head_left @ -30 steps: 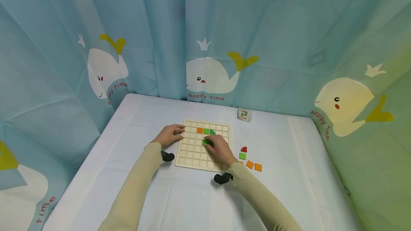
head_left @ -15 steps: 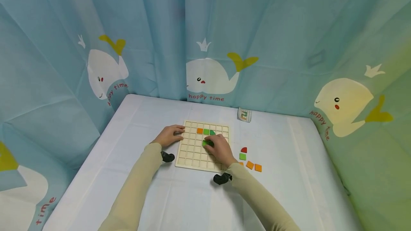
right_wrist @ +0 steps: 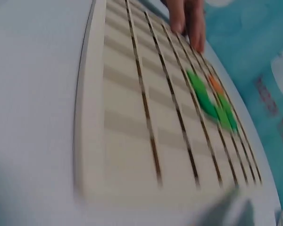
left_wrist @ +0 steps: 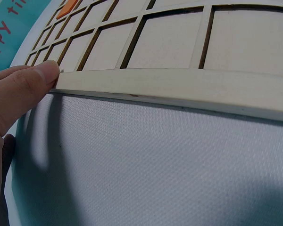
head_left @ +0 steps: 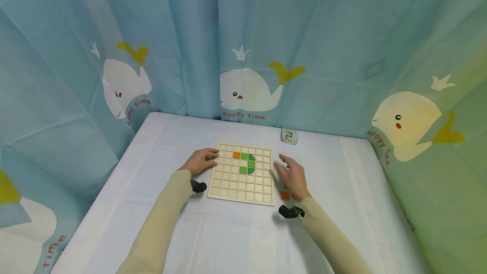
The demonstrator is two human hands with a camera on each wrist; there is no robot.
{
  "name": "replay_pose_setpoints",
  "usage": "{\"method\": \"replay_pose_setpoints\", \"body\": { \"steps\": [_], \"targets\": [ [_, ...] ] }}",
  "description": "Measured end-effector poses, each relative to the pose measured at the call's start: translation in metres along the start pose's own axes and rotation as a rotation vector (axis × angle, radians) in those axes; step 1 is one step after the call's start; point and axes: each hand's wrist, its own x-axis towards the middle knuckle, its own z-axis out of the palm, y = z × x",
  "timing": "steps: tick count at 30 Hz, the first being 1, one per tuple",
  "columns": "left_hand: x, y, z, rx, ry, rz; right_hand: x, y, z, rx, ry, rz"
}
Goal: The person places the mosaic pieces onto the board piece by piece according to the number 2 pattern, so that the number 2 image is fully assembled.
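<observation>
A pale wooden grid board (head_left: pixel 228 187) lies flat on the table. On its upper middle cells sit an orange square tile (head_left: pixel 236 155), several green square tiles (head_left: pixel 244 156) and dark green rounded-corner tiles (head_left: pixel 251 171), forming a hook shape. My left hand (head_left: pixel 199 161) rests at the board's left edge, fingers extended; the left wrist view shows the thumb (left_wrist: pixel 46 72) touching the rim. Just off the board's right edge, my right hand (head_left: pixel 295 177) hovers with fingers spread and nothing visible between them. Beneath it, an orange tile (head_left: pixel 285 196) shows, and other loose tiles are mostly hidden.
A small printed card (head_left: pixel 290 136) with a curled edge lies behind the board, toward the right. The white-covered table (head_left: pixel 213 240) meets a blue whale-print curtain (head_left: pixel 327 96) at the back and sides.
My right hand has let go of the tiles on the board and moved right, over the loose ones. A green square and a dark green rounded tile it covered now show. The left hand stays put.
</observation>
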Motion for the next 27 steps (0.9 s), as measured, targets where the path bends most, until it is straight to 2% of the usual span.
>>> {"method": "replay_pose_setpoints", "body": {
  "steps": [4,7,11,17,24,27],
  "targets": [
    [-0.001,-0.001,0.001,0.019,-0.004,-0.010,-0.011,0.024,-0.022,-0.091,-0.039,0.110],
    [-0.001,0.000,0.000,0.020,0.000,-0.008,-0.017,0.038,-0.032,-0.139,-0.096,0.150],
    [-0.001,0.001,0.000,0.017,0.005,0.015,-0.022,0.048,-0.036,-0.138,-0.134,0.135],
    [0.001,0.001,0.000,0.014,-0.009,0.002,-0.021,0.052,-0.031,-0.135,-0.123,0.067],
    [0.001,0.000,0.000,0.000,-0.011,-0.010,-0.012,0.051,-0.027,-0.161,-0.118,0.075],
    [0.001,0.000,0.001,0.003,-0.011,-0.004,-0.011,0.052,-0.028,-0.148,-0.143,0.071]
  ]
}}
